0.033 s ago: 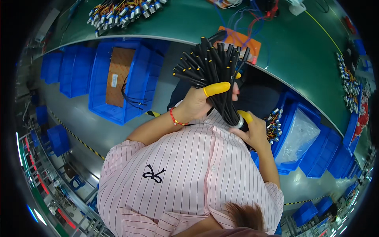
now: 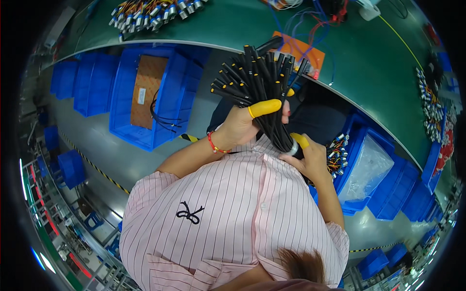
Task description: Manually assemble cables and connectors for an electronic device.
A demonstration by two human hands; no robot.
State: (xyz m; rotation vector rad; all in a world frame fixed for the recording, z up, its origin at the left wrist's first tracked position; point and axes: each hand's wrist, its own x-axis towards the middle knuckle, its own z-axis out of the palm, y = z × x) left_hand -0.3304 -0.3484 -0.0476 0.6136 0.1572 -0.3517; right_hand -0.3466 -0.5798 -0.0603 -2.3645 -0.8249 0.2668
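My left hand (image 2: 241, 125) is closed around the middle of a thick bundle of black cables (image 2: 274, 127), a yellow finger cot on its thumb. Above that hand the black sleeved ends fan out upward, several with yellow tips. At the lower right end, my right hand (image 2: 313, 159) grips the bundle beside a whitish band (image 2: 294, 147). A yellow cot covers one of its digits too. The cables slant from upper left to lower right in front of my striped shirt. Fingers behind the bundle are partly hidden.
A green table (image 2: 233, 22) curves ahead, bearing a pile of silver-ended wired parts (image 2: 153, 14) and an orange board (image 2: 310, 57) with loose wires. Blue bins stand on both sides: the left bin (image 2: 167, 138) holds cardboard and black cables, the right bin (image 2: 345, 206) a clear plastic bag (image 2: 367, 167).
The view has shifted very slightly against the table and bins. Both hands keep the same hold on the cable bundle, with hardly any movement.
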